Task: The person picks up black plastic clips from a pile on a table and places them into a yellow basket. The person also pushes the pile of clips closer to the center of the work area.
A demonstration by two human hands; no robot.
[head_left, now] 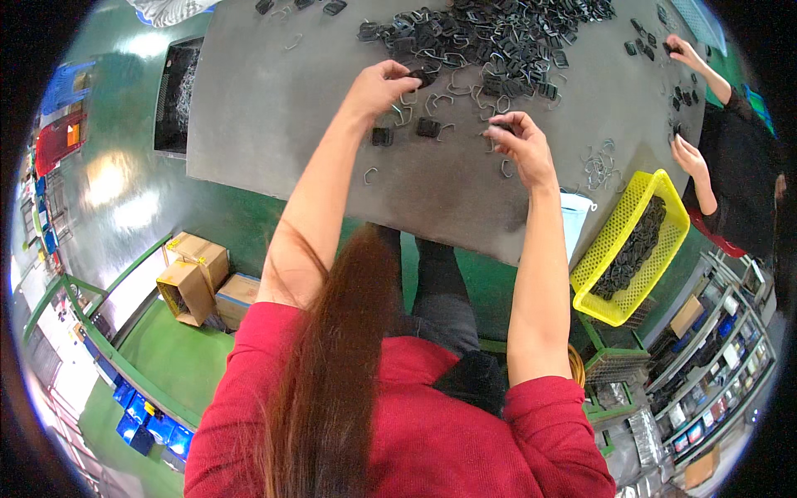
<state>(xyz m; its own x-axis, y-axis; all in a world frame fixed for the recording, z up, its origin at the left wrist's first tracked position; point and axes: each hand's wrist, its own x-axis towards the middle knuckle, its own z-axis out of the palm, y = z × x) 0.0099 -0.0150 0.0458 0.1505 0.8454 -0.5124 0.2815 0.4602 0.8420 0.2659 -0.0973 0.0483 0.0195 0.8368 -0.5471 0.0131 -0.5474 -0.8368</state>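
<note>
My left hand (383, 87) is pinched on a small black plastic piece (422, 77) at the near edge of a big heap of black pieces and bent metal hooks (490, 37). Lower and to the right, my right hand (526, 149) has thumb and fingers closed on another dark piece (501, 128), mostly covered by the fingers. Between the hands lie two loose black plastic pieces, one of them at the left (382, 136) and one nearer the middle (428, 127), with several bent metal hooks around them. A single metal hook (370, 175) rests closer to me.
The grey table (274, 124) spreads before me. At its right stand a yellow basket (618, 311) of black parts and a light blue container (574, 217). A co-worker's hands (689, 158) handle black pieces at the right edge. A dark crate (170, 153) stands left; cardboard boxes (199, 257) sit behind.
</note>
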